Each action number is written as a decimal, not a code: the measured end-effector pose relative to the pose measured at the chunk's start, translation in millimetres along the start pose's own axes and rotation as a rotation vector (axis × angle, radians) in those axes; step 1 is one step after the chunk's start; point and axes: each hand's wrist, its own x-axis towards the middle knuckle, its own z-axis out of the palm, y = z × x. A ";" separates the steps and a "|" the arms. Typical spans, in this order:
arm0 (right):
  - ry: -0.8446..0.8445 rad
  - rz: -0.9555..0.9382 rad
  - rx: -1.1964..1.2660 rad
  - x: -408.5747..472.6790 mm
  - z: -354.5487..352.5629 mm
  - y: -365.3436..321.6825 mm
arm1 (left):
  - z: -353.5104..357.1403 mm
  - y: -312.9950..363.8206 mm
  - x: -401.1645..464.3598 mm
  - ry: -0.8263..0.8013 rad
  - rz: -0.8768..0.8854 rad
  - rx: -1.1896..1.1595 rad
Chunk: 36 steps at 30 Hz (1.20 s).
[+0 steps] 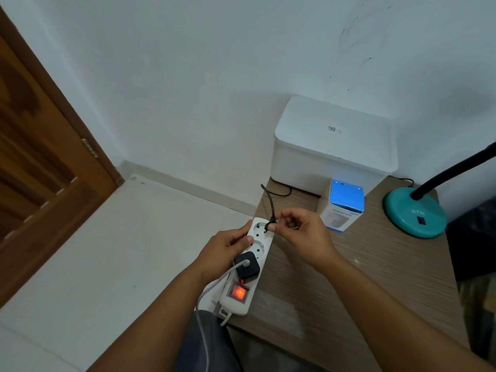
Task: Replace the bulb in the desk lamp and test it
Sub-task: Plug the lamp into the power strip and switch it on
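plug held at power strip

centre frame: left hand (228,247) grips the white power strip (248,264) at the table (375,277) edge. right hand (300,232) pinches the black plug (269,226) over the end socket. strip switch (238,292) glows red. teal desk lamp (413,213) stands at right.

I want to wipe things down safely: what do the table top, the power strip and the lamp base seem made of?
Table top: probably wood-grain laminate, matte, fine streaks. Power strip: white plastic, smooth moulded body. Lamp base: teal, glossy sheen; plastic or painted metal, cannot tell.
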 end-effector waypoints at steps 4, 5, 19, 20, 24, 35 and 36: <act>-0.037 -0.016 -0.088 0.3 4.7 6.2 | -0.6 -1.0 1.0 0.006 -0.006 -0.023; -0.040 -0.021 -0.133 0.2 5.0 7.8 | -0.6 -1.1 1.1 0.008 -0.008 -0.027; -0.127 -0.073 -0.348 2.2 8.0 9.2 | 2.7 -0.9 0.2 0.028 0.002 -0.065; -0.124 -0.077 -0.358 2.1 8.3 10.5 | 2.9 -1.7 0.7 0.029 0.003 -0.068; -0.117 -0.089 -0.396 3.2 10.5 16.7 | 3.0 -2.8 1.0 0.031 0.009 -0.077; -0.041 -0.110 -0.523 6.5 14.9 23.8 | 3.8 -7.0 4.1 0.026 0.009 -0.084; -0.038 -0.103 -0.538 6.9 15.8 24.6 | 3.7 -7.4 4.0 0.025 0.011 -0.077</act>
